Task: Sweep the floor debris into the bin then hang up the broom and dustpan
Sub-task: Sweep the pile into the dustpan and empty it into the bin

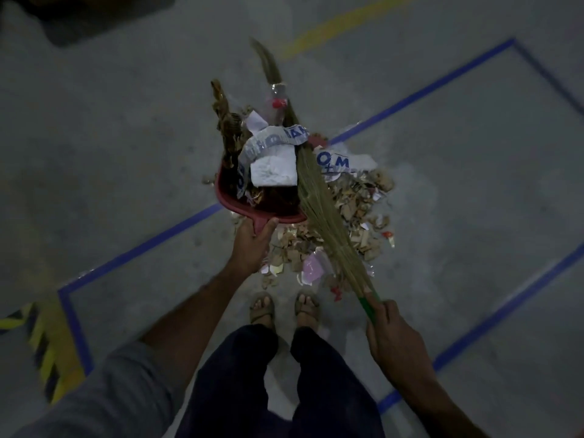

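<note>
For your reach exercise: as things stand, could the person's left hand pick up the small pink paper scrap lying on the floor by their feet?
Probably not yet. The left hand grips the red plastic dustpan by its handle, so its fingers are occupied, though the pink paper scrap lies uncovered just beside it.

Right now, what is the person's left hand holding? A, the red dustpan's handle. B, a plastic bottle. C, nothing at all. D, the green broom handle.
A: the left hand grips the handle of the red dustpan, which is piled with paper and debris, while the right hand holds the broom by its green handle.
</note>
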